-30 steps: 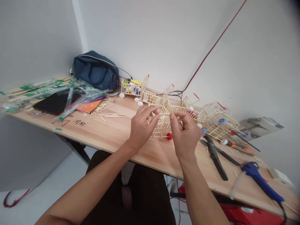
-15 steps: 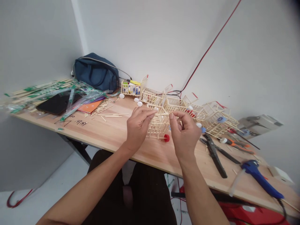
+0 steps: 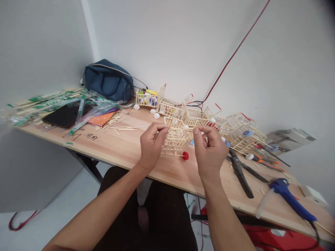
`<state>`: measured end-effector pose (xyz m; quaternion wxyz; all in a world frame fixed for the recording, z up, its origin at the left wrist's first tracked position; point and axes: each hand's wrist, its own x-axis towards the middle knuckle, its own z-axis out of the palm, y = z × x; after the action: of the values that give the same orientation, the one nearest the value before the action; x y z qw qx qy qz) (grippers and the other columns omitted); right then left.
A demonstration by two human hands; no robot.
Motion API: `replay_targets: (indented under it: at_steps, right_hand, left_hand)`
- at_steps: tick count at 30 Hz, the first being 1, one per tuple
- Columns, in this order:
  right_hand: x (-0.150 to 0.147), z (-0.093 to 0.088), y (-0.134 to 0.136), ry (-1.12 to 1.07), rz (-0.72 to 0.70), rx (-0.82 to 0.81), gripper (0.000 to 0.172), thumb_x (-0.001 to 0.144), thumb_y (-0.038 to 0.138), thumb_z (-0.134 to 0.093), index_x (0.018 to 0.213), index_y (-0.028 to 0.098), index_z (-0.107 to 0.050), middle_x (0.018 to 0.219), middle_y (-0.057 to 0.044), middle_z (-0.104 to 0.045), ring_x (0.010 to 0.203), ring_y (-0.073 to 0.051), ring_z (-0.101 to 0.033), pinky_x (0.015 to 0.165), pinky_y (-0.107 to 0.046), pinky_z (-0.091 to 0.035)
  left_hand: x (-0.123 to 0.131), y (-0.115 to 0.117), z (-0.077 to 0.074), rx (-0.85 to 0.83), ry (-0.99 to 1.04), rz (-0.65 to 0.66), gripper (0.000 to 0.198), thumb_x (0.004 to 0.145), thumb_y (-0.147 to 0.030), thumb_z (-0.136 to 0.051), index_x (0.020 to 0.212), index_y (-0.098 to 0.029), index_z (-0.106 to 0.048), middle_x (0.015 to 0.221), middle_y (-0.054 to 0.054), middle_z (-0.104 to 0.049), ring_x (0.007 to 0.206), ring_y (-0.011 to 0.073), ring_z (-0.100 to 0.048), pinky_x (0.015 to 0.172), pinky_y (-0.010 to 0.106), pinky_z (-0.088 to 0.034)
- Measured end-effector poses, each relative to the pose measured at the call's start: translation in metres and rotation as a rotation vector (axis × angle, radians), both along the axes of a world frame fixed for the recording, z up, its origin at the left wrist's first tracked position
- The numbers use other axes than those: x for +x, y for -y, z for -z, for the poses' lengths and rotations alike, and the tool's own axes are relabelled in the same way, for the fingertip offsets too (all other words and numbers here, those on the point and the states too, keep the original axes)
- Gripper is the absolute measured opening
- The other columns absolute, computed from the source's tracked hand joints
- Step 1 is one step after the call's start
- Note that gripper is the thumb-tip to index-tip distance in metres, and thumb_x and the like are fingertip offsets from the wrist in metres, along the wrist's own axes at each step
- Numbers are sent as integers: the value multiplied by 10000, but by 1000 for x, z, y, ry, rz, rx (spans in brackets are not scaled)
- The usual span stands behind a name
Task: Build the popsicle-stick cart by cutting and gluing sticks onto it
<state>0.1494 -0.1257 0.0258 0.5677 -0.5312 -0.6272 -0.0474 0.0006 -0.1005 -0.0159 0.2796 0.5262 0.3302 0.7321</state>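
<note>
**Stick point(image 3: 189, 129) held up by a cart point(image 3: 176, 144)**

The right hand point(image 3: 210, 150) has its fingers pinched on the stick. The left hand point(image 3: 152, 145) has its fingers pressed together too, but can't tell if anything's in them. Cart's on the bench point(image 3: 125, 148) between both hands, red cap point(image 3: 185, 156) down low. Glue gun point(image 3: 292, 200) off right.

Craft workspace, glue gun point(image 3: 291, 202), pliers point(image 3: 239, 172), wooden sticks point(image 3: 128, 128), plain walls point(image 3: 162, 38)

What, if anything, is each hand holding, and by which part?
Right hand: thin stick, pinched near one end. Left hand: near the red-wheeled cart; any hold unclear.
</note>
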Motion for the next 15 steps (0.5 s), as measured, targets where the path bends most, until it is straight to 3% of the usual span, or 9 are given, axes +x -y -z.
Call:
replay_targets:
  at_steps: [5, 8, 12, 15]
  right_hand:
    - [3, -2, 3, -29, 27, 15, 170, 905, 339, -623, 881, 189, -701, 554, 81, -366, 484, -85, -320, 511, -241, -283]
    - [6, -1, 6, -78, 35, 14, 177, 904, 344, -622, 877, 187, -698, 585, 66, -411, 502, -89, -334, 517, -246, -286]
    - [10, 6, 12, -131, 24, -9, 191, 908, 360, -619, 880, 184, -686, 619, 59, -434, 508, -87, -329, 517, -249, -285]
    - [11, 13, 18, -118, 36, -22, 187, 902, 359, -626, 860, 184, -676, 595, 70, -394, 500, -85, -327, 511, -243, -286]
  left_hand:
    - [-2, 5, -2, -55, 83, 33, 178, 964, -307, -556, 975, -188, -688, 828, 21, -670, 621, 97, -600, 563, 220, -505]
    - [-5, 12, 1, -109, 100, -13, 217, 982, -361, -520, 1028, -197, -654, 873, 34, -686, 629, 104, -601, 567, 231, -508]
    - [-12, 23, 7, -140, -96, -154, 166, 946, -325, -588, 1021, -202, -670, 934, 28, -700, 754, 117, -616, 714, 244, -503]
    - [-15, 28, 11, -149, -251, -187, 114, 895, -275, -647, 961, -194, -691, 917, 22, -694, 787, 129, -614, 743, 249, -486]
